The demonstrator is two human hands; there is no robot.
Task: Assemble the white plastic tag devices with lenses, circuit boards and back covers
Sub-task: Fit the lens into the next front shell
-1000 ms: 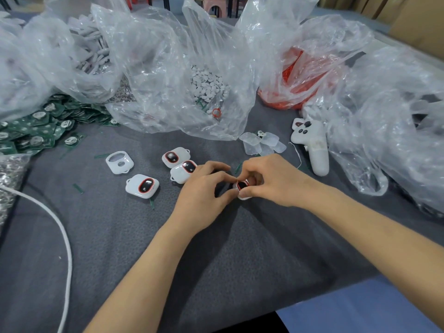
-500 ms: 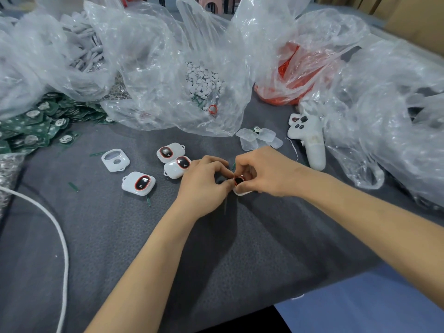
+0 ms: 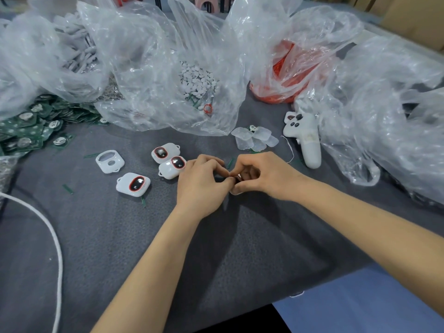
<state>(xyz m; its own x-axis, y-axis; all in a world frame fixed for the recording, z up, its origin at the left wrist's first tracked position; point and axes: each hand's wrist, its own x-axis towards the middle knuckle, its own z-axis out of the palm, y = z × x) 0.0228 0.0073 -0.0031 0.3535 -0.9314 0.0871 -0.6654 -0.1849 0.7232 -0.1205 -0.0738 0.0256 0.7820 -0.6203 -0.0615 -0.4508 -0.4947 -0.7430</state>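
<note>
My left hand (image 3: 204,181) and my right hand (image 3: 262,174) meet at the middle of the grey table, and together their fingertips pinch a white tag device (image 3: 236,191) that is mostly hidden under the fingers. Three white tags with red-ringed lenses (image 3: 133,185) (image 3: 171,167) (image 3: 163,152) lie just left of my hands. An empty white shell (image 3: 109,161) sits further left. Clear lenses (image 3: 254,138) are piled behind my right hand. Green circuit boards (image 3: 31,126) are heaped at the far left.
Crumpled clear plastic bags (image 3: 168,68) fill the back and right side, one holding small white round parts (image 3: 199,80), one holding red parts (image 3: 286,73). A white controller (image 3: 306,138) lies at the right. A white cable (image 3: 52,236) curves along the left.
Both hands stay together on the tag, and the fingers have closed over it so its red-ringed lens no longer shows. The view shifted slightly.
</note>
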